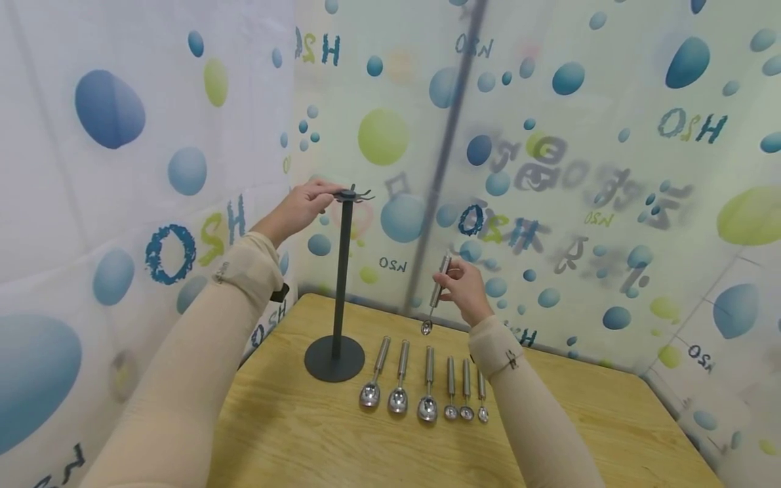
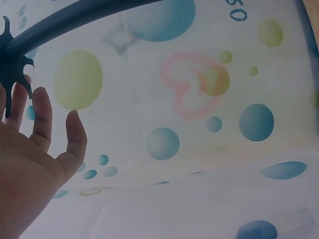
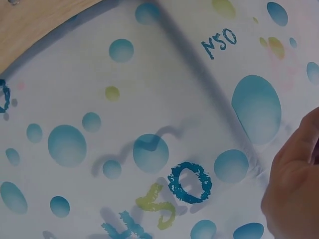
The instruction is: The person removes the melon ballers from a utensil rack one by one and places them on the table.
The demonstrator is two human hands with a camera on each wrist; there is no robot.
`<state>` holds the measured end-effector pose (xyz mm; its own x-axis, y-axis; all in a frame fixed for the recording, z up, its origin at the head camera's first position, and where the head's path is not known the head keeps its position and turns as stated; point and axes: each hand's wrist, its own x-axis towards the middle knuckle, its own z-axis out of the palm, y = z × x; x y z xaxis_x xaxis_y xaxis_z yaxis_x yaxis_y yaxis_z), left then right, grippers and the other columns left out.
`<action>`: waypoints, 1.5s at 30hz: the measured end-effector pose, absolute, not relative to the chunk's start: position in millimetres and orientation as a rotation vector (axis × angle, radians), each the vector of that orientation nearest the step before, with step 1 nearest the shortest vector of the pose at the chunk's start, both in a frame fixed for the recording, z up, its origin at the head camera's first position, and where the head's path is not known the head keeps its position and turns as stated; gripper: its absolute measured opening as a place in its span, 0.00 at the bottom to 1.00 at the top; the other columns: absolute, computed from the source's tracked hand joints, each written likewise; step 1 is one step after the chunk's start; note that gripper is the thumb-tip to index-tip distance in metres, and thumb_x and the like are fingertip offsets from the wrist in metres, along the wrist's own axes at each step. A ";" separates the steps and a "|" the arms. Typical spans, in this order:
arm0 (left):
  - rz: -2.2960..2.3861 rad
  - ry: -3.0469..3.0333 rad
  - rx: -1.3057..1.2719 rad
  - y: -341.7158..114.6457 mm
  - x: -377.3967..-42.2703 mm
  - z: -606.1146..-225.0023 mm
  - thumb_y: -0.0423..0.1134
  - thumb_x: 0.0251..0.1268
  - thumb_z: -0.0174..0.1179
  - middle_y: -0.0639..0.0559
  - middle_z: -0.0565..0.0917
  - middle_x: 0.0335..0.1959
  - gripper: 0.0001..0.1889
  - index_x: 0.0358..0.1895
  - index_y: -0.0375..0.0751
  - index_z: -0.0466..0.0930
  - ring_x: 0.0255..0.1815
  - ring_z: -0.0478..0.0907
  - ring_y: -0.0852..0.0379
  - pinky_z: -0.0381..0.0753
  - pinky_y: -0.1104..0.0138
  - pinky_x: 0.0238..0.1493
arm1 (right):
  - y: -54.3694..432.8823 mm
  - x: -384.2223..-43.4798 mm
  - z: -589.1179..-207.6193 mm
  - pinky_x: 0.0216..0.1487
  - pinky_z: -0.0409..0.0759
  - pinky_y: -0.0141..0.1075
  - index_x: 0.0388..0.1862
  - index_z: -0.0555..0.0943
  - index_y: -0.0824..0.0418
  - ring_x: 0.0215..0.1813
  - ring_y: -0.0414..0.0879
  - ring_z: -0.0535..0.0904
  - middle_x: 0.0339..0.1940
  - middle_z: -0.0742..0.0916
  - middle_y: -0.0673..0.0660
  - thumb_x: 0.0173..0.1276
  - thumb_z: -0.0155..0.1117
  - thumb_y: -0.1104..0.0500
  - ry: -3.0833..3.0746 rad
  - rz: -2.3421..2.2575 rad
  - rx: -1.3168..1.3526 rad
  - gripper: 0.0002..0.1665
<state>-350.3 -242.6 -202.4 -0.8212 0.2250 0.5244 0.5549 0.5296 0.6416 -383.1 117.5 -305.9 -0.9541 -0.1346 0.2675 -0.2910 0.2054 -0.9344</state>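
Observation:
A black stand [image 1: 342, 285] with a round base and a ring of hooks on top stands upright on the table. My left hand [image 1: 303, 209] is at its top, fingers touching the hooked head. In the left wrist view, the fingers of the left hand [image 2: 42, 134] are extended beside the hooks [image 2: 20, 74]. My right hand [image 1: 466, 290] pinches a small metal measuring spoon [image 1: 437, 288] by its handle, bowl down, above the table. Only part of the right hand [image 3: 294, 184] shows in the right wrist view; the spoon is out of sight there.
Several metal measuring spoons [image 1: 428, 379] of larger and smaller sizes lie in a row right of the stand's base, bowls toward me. The wooden table [image 1: 293, 427] meets patterned curtains [image 1: 378, 81] at the back and left.

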 end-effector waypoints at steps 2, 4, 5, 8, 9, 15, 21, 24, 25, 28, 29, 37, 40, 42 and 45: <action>-1.213 -2.393 -0.642 -242.5 -351.0 -203.1 0.42 0.83 0.42 0.40 0.71 0.64 0.23 0.72 0.37 0.71 0.52 0.69 0.44 0.68 0.55 0.53 | 120.1 -383.9 -308.1 0.38 0.86 0.42 0.51 0.79 0.65 0.45 0.53 0.83 0.42 0.86 0.58 0.72 0.68 0.62 -2.342 1.857 0.402 0.12; -1.217 -2.391 -0.640 -242.7 -351.0 -203.6 0.41 0.83 0.42 0.40 0.71 0.63 0.23 0.72 0.37 0.71 0.51 0.69 0.44 0.68 0.55 0.52 | 122.4 -385.0 -310.0 0.39 0.86 0.42 0.51 0.79 0.65 0.47 0.54 0.84 0.43 0.86 0.59 0.72 0.68 0.62 -2.337 1.863 0.399 0.12; -1.215 -2.391 -0.640 -242.7 -351.4 -203.8 0.41 0.83 0.42 0.40 0.71 0.63 0.23 0.73 0.37 0.71 0.51 0.69 0.44 0.68 0.55 0.52 | 123.5 -385.5 -310.9 0.39 0.86 0.41 0.51 0.79 0.66 0.47 0.54 0.84 0.44 0.86 0.60 0.72 0.67 0.62 -2.337 1.866 0.403 0.13; -1.210 -2.389 -0.636 -243.1 -350.5 -203.8 0.42 0.83 0.43 0.41 0.72 0.63 0.23 0.72 0.38 0.72 0.50 0.69 0.45 0.68 0.56 0.52 | 126.7 -386.4 -312.6 0.39 0.86 0.41 0.52 0.78 0.67 0.47 0.53 0.84 0.44 0.86 0.61 0.73 0.67 0.62 -2.340 1.866 0.413 0.14; -1.206 -2.389 -0.634 -243.3 -351.3 -203.9 0.42 0.83 0.43 0.41 0.72 0.62 0.23 0.72 0.39 0.72 0.50 0.69 0.45 0.68 0.56 0.51 | 127.5 -386.6 -312.7 0.39 0.86 0.41 0.52 0.78 0.67 0.46 0.52 0.84 0.43 0.86 0.60 0.73 0.67 0.62 -2.343 1.864 0.415 0.14; -1.211 -2.399 -0.622 -242.7 -353.9 -202.9 0.45 0.83 0.43 0.43 0.72 0.63 0.23 0.72 0.40 0.73 0.51 0.69 0.45 0.67 0.55 0.53 | 131.9 -385.7 -309.2 0.38 0.86 0.40 0.52 0.78 0.67 0.43 0.49 0.83 0.41 0.86 0.56 0.73 0.67 0.62 -2.344 1.857 0.405 0.14; -1.221 -2.392 -0.624 -242.2 -352.4 -202.0 0.44 0.83 0.43 0.42 0.72 0.64 0.23 0.72 0.40 0.72 0.52 0.69 0.42 0.67 0.55 0.53 | 138.4 -385.6 -308.9 0.40 0.86 0.41 0.54 0.78 0.67 0.48 0.54 0.82 0.43 0.86 0.58 0.74 0.66 0.61 -2.343 1.842 0.412 0.14; -1.225 -2.391 -0.622 -241.7 -351.9 -201.4 0.42 0.83 0.42 0.41 0.71 0.65 0.23 0.73 0.38 0.72 0.52 0.69 0.42 0.67 0.55 0.52 | 141.3 -386.2 -310.1 0.40 0.86 0.41 0.54 0.78 0.67 0.47 0.53 0.82 0.41 0.85 0.56 0.74 0.66 0.61 -2.341 1.829 0.416 0.14; -1.223 -2.391 -0.621 -241.7 -351.4 -201.3 0.42 0.83 0.43 0.41 0.71 0.65 0.23 0.73 0.38 0.72 0.52 0.69 0.42 0.67 0.55 0.53 | 142.2 -386.5 -310.5 0.39 0.86 0.41 0.53 0.78 0.67 0.47 0.53 0.82 0.40 0.85 0.55 0.74 0.66 0.62 -2.338 1.827 0.415 0.13; -1.224 -2.397 -0.618 -241.7 -351.5 -201.4 0.42 0.83 0.42 0.41 0.71 0.65 0.23 0.73 0.38 0.71 0.53 0.68 0.42 0.67 0.55 0.53 | 144.9 -386.1 -311.2 0.40 0.86 0.42 0.52 0.78 0.68 0.49 0.56 0.82 0.41 0.85 0.56 0.74 0.65 0.62 -2.343 1.813 0.412 0.13; -1.221 -2.398 -0.618 -241.9 -351.7 -201.6 0.42 0.83 0.42 0.41 0.71 0.65 0.23 0.73 0.38 0.71 0.53 0.69 0.43 0.67 0.55 0.53 | 146.1 -386.4 -311.5 0.39 0.86 0.42 0.51 0.78 0.67 0.50 0.56 0.82 0.41 0.85 0.56 0.74 0.65 0.61 -2.345 1.809 0.407 0.13; -1.214 -2.396 -0.614 -243.5 -353.2 -204.8 0.44 0.83 0.43 0.43 0.72 0.63 0.23 0.72 0.40 0.72 0.51 0.69 0.44 0.67 0.55 0.53 | 158.8 -385.9 -316.0 0.39 0.85 0.40 0.52 0.78 0.66 0.53 0.60 0.82 0.46 0.85 0.63 0.74 0.66 0.61 -2.351 1.805 0.396 0.13; -1.214 -2.388 -0.623 -244.0 -354.3 -205.1 0.44 0.83 0.43 0.43 0.72 0.63 0.23 0.72 0.40 0.72 0.51 0.69 0.44 0.68 0.55 0.53 | 163.2 -384.6 -317.2 0.39 0.85 0.40 0.52 0.78 0.67 0.53 0.59 0.82 0.48 0.85 0.65 0.74 0.66 0.60 -2.361 1.799 0.371 0.14; -1.214 -2.384 -0.628 -244.1 -355.4 -205.2 0.44 0.83 0.43 0.43 0.72 0.63 0.23 0.73 0.41 0.72 0.51 0.69 0.45 0.68 0.55 0.53 | 166.1 -384.7 -318.2 0.39 0.85 0.40 0.53 0.78 0.67 0.52 0.57 0.82 0.48 0.85 0.65 0.74 0.66 0.60 -2.367 1.797 0.357 0.15; -1.206 -2.384 -0.631 -244.6 -356.7 -205.1 0.45 0.83 0.43 0.43 0.72 0.62 0.23 0.73 0.41 0.72 0.52 0.69 0.45 0.68 0.55 0.54 | 170.6 -384.8 -319.3 0.40 0.86 0.41 0.56 0.77 0.69 0.49 0.53 0.83 0.49 0.85 0.65 0.74 0.65 0.60 -2.374 1.789 0.345 0.18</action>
<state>-356.7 -244.6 -205.1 -0.8210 0.2143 0.5292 0.5532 0.5275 0.6447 -384.8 170.6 -319.3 -0.9625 -0.0935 0.2548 -0.2707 0.2628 -0.9261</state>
